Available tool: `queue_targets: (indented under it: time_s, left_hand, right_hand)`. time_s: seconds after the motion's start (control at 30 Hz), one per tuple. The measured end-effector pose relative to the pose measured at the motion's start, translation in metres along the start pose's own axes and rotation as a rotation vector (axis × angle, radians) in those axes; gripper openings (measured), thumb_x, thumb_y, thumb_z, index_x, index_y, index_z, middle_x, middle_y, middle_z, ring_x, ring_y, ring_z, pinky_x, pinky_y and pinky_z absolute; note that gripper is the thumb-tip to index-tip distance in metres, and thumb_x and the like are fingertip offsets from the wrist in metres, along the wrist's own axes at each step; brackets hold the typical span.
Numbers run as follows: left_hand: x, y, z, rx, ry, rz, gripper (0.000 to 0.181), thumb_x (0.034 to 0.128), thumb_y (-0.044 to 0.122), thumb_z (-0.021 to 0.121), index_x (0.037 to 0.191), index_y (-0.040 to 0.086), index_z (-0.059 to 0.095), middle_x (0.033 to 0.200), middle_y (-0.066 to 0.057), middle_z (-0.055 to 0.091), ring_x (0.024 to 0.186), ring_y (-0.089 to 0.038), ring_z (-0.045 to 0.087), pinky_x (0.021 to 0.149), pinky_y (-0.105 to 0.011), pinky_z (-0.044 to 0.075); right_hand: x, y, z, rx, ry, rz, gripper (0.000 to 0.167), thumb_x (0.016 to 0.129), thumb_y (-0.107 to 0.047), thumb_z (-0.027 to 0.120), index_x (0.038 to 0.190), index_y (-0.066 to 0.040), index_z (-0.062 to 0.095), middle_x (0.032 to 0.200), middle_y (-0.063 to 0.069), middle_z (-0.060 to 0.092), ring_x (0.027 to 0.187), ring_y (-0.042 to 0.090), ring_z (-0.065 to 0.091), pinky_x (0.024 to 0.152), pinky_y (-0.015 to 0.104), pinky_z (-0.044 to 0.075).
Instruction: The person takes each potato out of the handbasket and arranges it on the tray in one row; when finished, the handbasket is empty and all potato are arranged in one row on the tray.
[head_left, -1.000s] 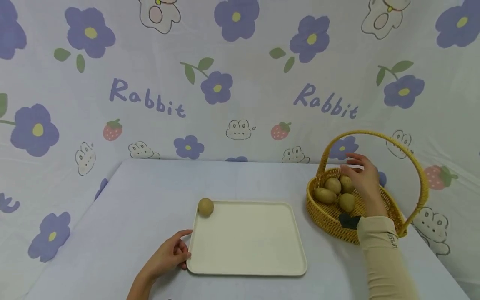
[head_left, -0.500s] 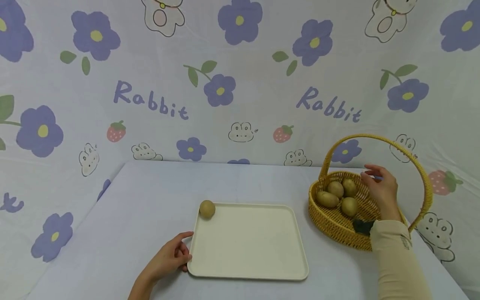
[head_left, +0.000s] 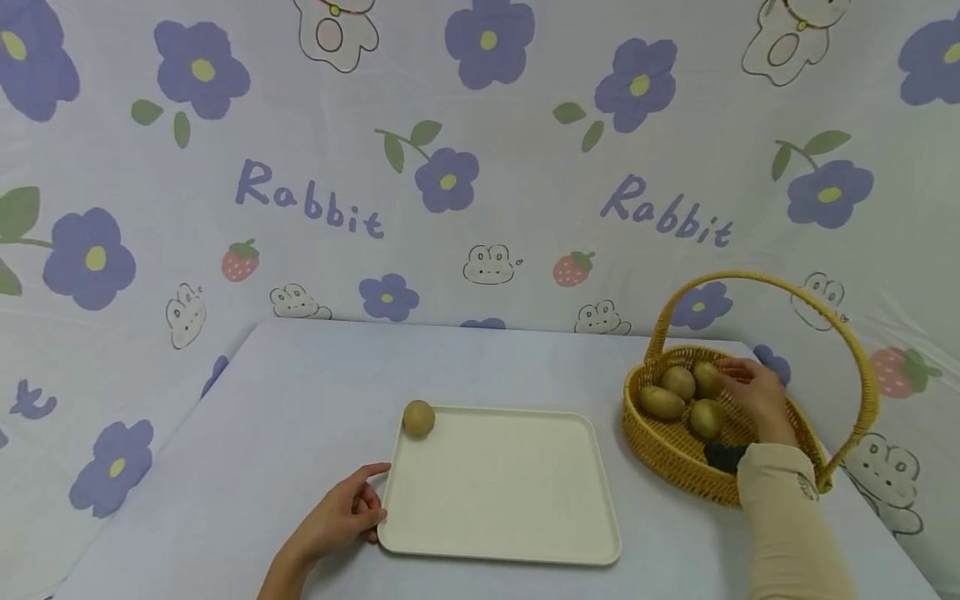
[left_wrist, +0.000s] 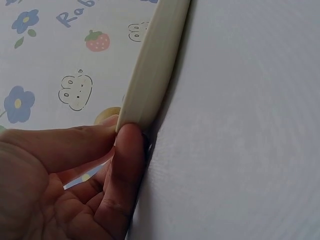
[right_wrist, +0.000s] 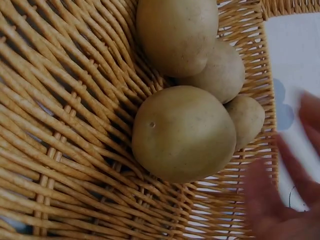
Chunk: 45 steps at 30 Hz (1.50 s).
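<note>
A cream rectangular tray (head_left: 498, 487) lies on the table, a round potato (head_left: 418, 418) at its far left corner. My left hand (head_left: 337, 517) holds the tray's left edge; in the left wrist view, the thumb and a finger (left_wrist: 129, 150) pinch the rim. Several potatoes (head_left: 662, 403) sit together in a wicker basket (head_left: 663, 462) on the right. Under the basket's handle, my right hand (head_left: 757, 396) reaches in, fingers spread beside the farthest potato (head_left: 707, 380). The right wrist view shows the blurred fingers (right_wrist: 262, 195) apart from the nearest potato (right_wrist: 184, 134).
The basket's tall arched handle (head_left: 840, 321) rises over the right hand. A dark strap (head_left: 723, 456) is at the right wrist. White cloth (head_left: 300, 392) covers the table, and a flower-and-rabbit printed sheet (head_left: 525, 167) hangs behind it.
My right hand moved rightward over the basket, then lowered and came back left to the far potato. The left hand stays at the tray's edge. The whole view shifted slightly.
</note>
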<state>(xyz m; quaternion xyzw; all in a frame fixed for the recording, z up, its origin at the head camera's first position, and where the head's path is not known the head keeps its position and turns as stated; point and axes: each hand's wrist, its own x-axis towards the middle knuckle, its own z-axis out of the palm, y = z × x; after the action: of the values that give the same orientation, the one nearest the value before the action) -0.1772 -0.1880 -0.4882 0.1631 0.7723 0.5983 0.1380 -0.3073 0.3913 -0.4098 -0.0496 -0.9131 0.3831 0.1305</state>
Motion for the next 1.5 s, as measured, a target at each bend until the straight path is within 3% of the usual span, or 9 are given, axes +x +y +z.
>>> queue_targets:
  time_s: [0.1, 0.17, 0.27, 0.53, 0.73, 0.97, 1.17, 1.3, 1.5]
  left_hand:
    - [0.0, 0.0, 0.0, 0.002, -0.002, 0.001, 0.064, 0.0859, -0.001, 0.062, 0.14, -0.007, 0.029, 0.082, -0.01, 0.048, 0.062, -0.013, 0.054, 0.057, -0.029, 0.055]
    - [0.0, 0.001, 0.0, 0.0, -0.001, 0.0, 0.064, 0.086, 0.0, 0.062, 0.14, -0.007, 0.029, 0.082, -0.01, 0.048, 0.062, -0.013, 0.054, 0.057, -0.029, 0.055]
    - [-0.001, 0.002, -0.001, -0.001, 0.004, -0.001, 0.064, 0.0859, 0.0, 0.063, 0.14, -0.007, 0.029, 0.082, -0.01, 0.048, 0.062, -0.014, 0.054, 0.057, -0.029, 0.054]
    - [0.0, 0.004, -0.001, 0.015, 0.007, 0.006, 0.064, 0.0858, 0.001, 0.063, 0.14, -0.007, 0.029, 0.082, -0.01, 0.049, 0.062, -0.014, 0.054, 0.057, -0.029, 0.054]
    - [0.0, 0.002, 0.0, 0.008, 0.004, -0.008, 0.064, 0.0856, 0.0, 0.063, 0.14, -0.006, 0.03, 0.081, -0.01, 0.049, 0.062, -0.014, 0.055, 0.057, -0.029, 0.055]
    - [0.0, 0.003, -0.001, 0.009, 0.003, 0.007, 0.064, 0.0861, 0.0, 0.062, 0.14, -0.007, 0.029, 0.081, -0.01, 0.048, 0.062, -0.014, 0.055, 0.057, -0.029, 0.054]
    - [-0.001, 0.0, -0.001, 0.014, 0.011, 0.001, 0.064, 0.0861, 0.0, 0.062, 0.14, -0.007, 0.028, 0.081, -0.01, 0.049, 0.061, -0.014, 0.055, 0.056, -0.03, 0.055]
    - [0.001, -0.001, -0.001, 0.018, 0.012, -0.015, 0.064, 0.0859, 0.0, 0.062, 0.14, -0.007, 0.029, 0.081, -0.01, 0.049, 0.061, -0.014, 0.054, 0.056, -0.028, 0.054]
    - [0.004, -0.003, 0.0, 0.006, 0.013, -0.033, 0.064, 0.0857, 0.0, 0.063, 0.14, -0.006, 0.03, 0.081, -0.01, 0.049, 0.061, -0.014, 0.054, 0.056, -0.027, 0.053]
  right_hand:
    - [-0.004, 0.006, 0.001, -0.047, -0.266, -0.002, 0.051, 0.093, -0.025, 0.059, 0.126, 0.012, 0.046, 0.123, 0.036, 0.046, 0.108, 0.047, 0.047, 0.084, 0.05, 0.046]
    - [-0.005, 0.01, 0.002, -0.048, -0.393, 0.018, 0.056, 0.091, -0.026, 0.06, 0.129, 0.012, 0.042, 0.126, 0.038, 0.041, 0.112, 0.048, 0.044, 0.087, 0.052, 0.044]
    - [-0.006, 0.012, 0.004, -0.061, -0.473, 0.0, 0.058, 0.088, -0.021, 0.064, 0.129, 0.013, 0.04, 0.125, 0.038, 0.041, 0.109, 0.045, 0.046, 0.086, 0.049, 0.045]
    - [-0.009, 0.008, 0.002, -0.108, -0.487, -0.009, 0.058, 0.086, -0.018, 0.067, 0.128, 0.013, 0.041, 0.122, 0.037, 0.041, 0.102, 0.042, 0.049, 0.08, 0.045, 0.046]
    - [-0.007, -0.019, -0.002, -0.064, -0.455, 0.0, 0.065, 0.089, -0.026, 0.064, 0.135, 0.01, 0.036, 0.127, 0.038, 0.039, 0.105, 0.043, 0.048, 0.081, 0.043, 0.046]
    - [-0.001, -0.064, 0.002, 0.021, -0.425, -0.205, 0.057, 0.09, -0.03, 0.063, 0.135, -0.002, 0.043, 0.126, 0.025, 0.048, 0.105, 0.036, 0.051, 0.077, 0.038, 0.049]
    - [-0.011, -0.103, 0.035, 0.227, -0.451, -0.38, 0.043, 0.094, -0.022, 0.057, 0.134, -0.007, 0.05, 0.137, 0.017, 0.043, 0.107, 0.031, 0.053, 0.084, 0.04, 0.049]
    - [-0.021, -0.12, 0.066, 0.436, -0.495, -0.34, 0.041, 0.094, -0.02, 0.056, 0.133, -0.005, 0.05, 0.131, 0.018, 0.048, 0.1, 0.018, 0.058, 0.08, 0.026, 0.053]
    - [-0.031, -0.136, 0.108, 0.662, -0.557, -0.239, 0.046, 0.089, -0.012, 0.063, 0.133, -0.008, 0.05, 0.122, 0.017, 0.054, 0.1, 0.016, 0.059, 0.086, 0.028, 0.051]
